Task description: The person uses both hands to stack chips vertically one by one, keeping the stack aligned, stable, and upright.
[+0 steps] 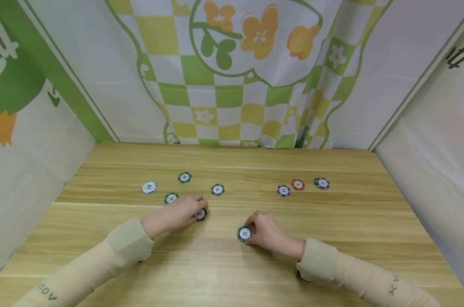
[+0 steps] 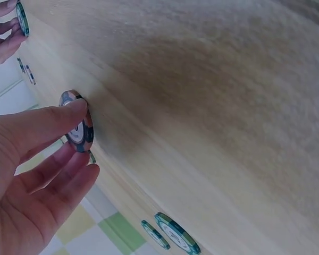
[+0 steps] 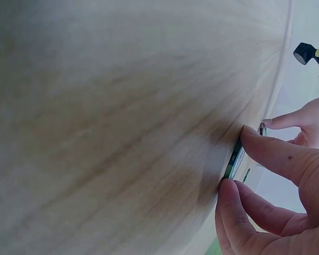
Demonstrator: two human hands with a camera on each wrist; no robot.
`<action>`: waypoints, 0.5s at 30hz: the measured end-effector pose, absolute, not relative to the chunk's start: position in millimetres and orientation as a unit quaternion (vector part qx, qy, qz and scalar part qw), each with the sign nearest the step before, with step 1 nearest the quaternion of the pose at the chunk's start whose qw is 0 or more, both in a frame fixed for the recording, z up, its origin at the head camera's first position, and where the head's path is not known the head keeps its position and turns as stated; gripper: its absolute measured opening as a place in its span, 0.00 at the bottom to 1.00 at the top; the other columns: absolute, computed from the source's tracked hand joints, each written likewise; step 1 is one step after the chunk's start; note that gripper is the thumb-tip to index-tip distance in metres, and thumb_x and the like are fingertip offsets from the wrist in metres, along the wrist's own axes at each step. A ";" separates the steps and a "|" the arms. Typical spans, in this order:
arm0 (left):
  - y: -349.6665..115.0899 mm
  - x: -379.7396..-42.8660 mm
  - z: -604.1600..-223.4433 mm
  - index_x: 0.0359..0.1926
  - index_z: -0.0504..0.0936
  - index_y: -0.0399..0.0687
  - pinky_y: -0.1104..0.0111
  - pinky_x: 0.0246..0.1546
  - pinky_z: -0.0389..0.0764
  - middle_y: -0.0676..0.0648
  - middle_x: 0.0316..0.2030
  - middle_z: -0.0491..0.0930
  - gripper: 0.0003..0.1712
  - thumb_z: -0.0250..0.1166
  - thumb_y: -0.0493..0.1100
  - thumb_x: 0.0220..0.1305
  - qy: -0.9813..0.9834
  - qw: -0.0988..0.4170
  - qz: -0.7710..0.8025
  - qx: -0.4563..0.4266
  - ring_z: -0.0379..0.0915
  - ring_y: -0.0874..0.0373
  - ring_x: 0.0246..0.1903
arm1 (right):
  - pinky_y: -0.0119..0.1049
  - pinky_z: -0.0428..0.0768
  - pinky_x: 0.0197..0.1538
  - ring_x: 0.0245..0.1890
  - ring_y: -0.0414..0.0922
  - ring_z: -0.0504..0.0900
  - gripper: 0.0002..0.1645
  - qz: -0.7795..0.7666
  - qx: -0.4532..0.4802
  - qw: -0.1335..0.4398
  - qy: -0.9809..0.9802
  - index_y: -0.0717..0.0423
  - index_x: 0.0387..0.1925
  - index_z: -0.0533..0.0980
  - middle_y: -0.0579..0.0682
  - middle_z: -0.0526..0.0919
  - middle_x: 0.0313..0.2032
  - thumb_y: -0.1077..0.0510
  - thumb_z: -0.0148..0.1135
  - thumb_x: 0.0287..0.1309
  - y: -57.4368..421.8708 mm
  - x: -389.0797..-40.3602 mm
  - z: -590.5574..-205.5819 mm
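Between the thumb and fingers of my left hand [image 1: 180, 211] is a black poker chip [image 1: 200, 214] marked 100, pinched at its edge close over the table; the left wrist view shows the black chip [image 2: 78, 121] tilted. My right hand [image 1: 268, 232] pinches a green poker chip [image 1: 245, 233] marked 20 by its rim, thumb and fingertips on opposite sides in the right wrist view. Partly behind the left hand lies another green chip [image 1: 171, 198]. Two more green chips lie beyond it, one [image 1: 217, 189] to the right and one [image 1: 184, 177] farther back.
A white chip [image 1: 149, 187] marked 10 lies at the left of the wooden table [image 1: 216, 273]. Toward the right lie a purple chip [image 1: 283, 190], a red chip [image 1: 298, 184] and another purple chip [image 1: 321, 183]. A patterned curtain [image 1: 232, 98] hangs behind the table's far edge.
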State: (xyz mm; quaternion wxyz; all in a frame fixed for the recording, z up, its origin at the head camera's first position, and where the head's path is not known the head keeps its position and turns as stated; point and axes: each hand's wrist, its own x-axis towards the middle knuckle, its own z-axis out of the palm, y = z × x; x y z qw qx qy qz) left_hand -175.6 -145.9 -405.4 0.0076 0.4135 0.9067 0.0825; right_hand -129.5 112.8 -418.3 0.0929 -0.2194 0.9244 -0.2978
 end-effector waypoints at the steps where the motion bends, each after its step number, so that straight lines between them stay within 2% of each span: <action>1: -145.8 -175.4 -404.8 0.36 0.78 0.43 0.67 0.34 0.76 0.49 0.32 0.73 0.12 0.67 0.31 0.48 0.907 0.007 0.085 0.413 0.72 0.58 0.32 | 0.27 0.71 0.27 0.25 0.39 0.70 0.20 -0.298 -0.219 0.094 0.924 0.65 0.32 0.79 0.48 0.73 0.26 0.64 0.75 0.32 112.8 -129.6 -418.2; 7: -144.8 -175.0 -401.3 0.30 0.75 0.48 0.70 0.30 0.74 0.52 0.29 0.71 0.09 0.67 0.34 0.50 0.909 0.016 0.115 0.399 0.68 0.62 0.28 | 0.27 0.71 0.28 0.26 0.39 0.71 0.20 -0.298 -0.217 0.100 0.924 0.65 0.33 0.78 0.48 0.73 0.26 0.64 0.75 0.33 112.6 -129.0 -417.0; 15: -142.0 -174.0 -397.1 0.26 0.76 0.49 0.72 0.29 0.74 0.55 0.28 0.72 0.08 0.68 0.37 0.50 0.903 0.017 0.147 0.404 0.69 0.65 0.27 | 0.26 0.72 0.28 0.26 0.39 0.71 0.20 -0.294 -0.213 0.099 0.927 0.65 0.33 0.79 0.48 0.73 0.26 0.64 0.75 0.33 112.2 -128.6 -417.3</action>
